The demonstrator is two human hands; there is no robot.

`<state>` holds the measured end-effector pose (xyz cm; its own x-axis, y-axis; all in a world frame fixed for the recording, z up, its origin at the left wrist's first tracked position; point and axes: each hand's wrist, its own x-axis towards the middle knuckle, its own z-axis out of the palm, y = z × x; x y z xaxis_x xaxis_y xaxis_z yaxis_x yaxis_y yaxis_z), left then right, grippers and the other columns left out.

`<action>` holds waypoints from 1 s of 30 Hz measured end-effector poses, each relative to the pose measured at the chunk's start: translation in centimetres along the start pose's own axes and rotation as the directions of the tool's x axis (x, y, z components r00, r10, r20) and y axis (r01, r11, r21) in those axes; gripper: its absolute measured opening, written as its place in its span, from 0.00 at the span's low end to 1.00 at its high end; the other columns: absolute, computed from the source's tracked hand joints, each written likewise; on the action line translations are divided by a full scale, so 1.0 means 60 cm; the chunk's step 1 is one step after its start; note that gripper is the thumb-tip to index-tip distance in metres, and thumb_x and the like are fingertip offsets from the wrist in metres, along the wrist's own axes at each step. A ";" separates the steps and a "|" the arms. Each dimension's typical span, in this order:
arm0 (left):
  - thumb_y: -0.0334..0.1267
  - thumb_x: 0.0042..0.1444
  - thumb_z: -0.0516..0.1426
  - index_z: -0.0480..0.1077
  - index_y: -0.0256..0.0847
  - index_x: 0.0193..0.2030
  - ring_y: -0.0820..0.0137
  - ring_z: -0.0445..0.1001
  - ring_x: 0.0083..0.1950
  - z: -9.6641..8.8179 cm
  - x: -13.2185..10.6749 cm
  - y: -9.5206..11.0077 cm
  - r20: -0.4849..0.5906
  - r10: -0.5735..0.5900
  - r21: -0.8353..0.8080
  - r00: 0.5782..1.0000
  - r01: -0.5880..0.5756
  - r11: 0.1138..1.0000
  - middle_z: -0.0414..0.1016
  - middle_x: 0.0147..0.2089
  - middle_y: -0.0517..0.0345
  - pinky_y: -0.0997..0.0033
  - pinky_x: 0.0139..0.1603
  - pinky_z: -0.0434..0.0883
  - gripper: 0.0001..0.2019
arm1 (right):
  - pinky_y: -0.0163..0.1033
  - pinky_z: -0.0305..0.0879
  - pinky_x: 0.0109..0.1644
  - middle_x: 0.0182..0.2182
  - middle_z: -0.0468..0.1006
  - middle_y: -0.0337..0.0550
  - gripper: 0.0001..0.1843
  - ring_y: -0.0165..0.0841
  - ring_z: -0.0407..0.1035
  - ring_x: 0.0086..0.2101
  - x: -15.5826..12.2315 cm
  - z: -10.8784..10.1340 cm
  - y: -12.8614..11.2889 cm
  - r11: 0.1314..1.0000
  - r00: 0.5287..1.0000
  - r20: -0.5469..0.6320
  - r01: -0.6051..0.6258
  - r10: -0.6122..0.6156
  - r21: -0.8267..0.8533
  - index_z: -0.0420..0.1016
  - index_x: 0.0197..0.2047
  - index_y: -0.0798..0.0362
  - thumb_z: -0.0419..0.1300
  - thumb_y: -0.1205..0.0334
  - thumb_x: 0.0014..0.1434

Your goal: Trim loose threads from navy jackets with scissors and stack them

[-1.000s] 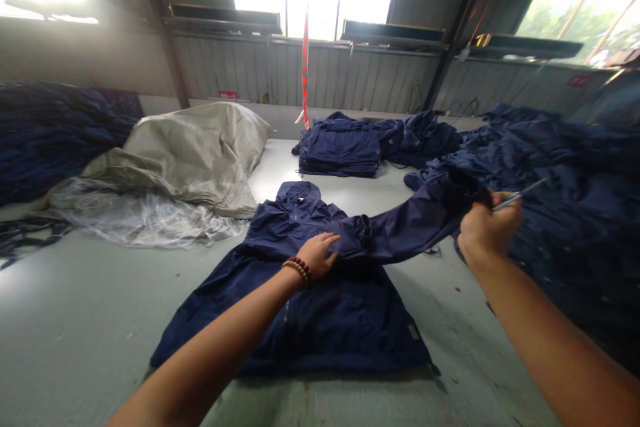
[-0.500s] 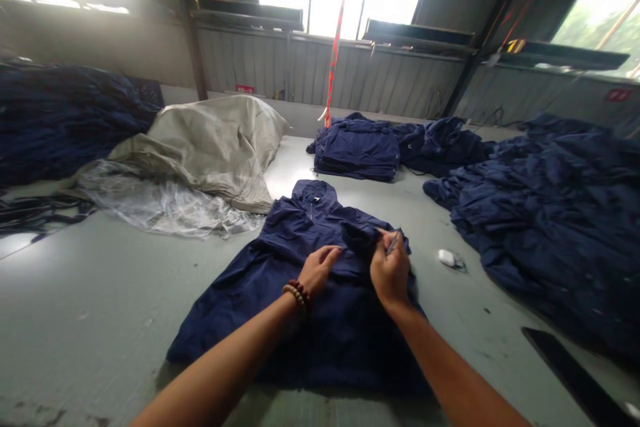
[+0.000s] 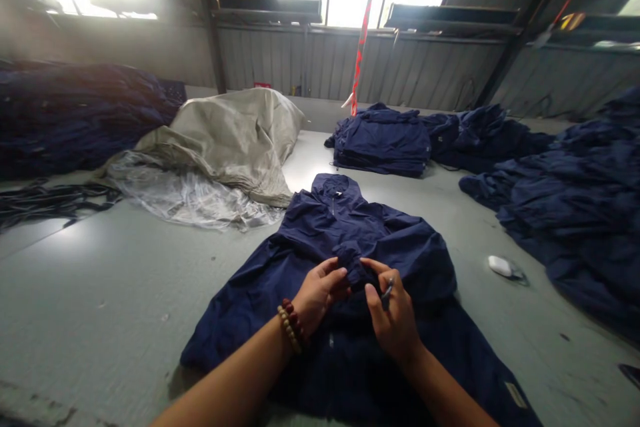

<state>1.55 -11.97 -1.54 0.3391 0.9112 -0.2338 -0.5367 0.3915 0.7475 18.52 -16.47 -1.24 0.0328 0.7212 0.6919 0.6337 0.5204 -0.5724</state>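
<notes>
A navy hooded jacket [image 3: 400,247] lies spread on the table, its hood [image 3: 337,187] pointing away from me. My left hand [image 3: 320,293], with beaded bracelets at the wrist, pinches a bunched sleeve end [image 3: 351,260] above the jacket's chest. On the other side of that bunch is my right hand [image 3: 395,313], its index fingertip against the fabric and the thumb held apart from it. A small grey tool [image 3: 389,288] is tucked in the right fingers; most of it is hidden, so its exact kind is unclear.
Folded navy garments [image 3: 380,143] are stacked at the back, and a large navy heap [image 3: 580,207] fills the right side. A white earbud case [image 3: 500,267] lies right of the jacket. Khaki cover cloth [image 3: 235,140] and clear plastic sheet [image 3: 185,197] lie at the left.
My right hand has brought the sleeve end inward from the jacket's right side to its middle. My left hand has closed on it. The view has shifted left.
</notes>
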 end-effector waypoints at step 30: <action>0.55 0.55 0.69 0.76 0.39 0.37 0.61 0.81 0.49 -0.001 0.007 -0.007 -0.008 0.113 0.171 0.994 -0.110 0.979 0.83 0.46 0.48 0.59 0.55 0.78 0.20 | 0.50 0.82 0.48 0.44 0.85 0.51 0.16 0.45 0.83 0.42 -0.004 0.006 0.010 0.903 0.938 0.127 -0.346 0.323 0.254 0.69 0.34 0.48 0.70 0.50 0.59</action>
<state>1.89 -11.73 -2.00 0.2699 0.9507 -0.1524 -0.4310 0.2609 0.8638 18.64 -16.15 -1.90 0.1377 0.9025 0.4081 0.3644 0.3370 -0.8681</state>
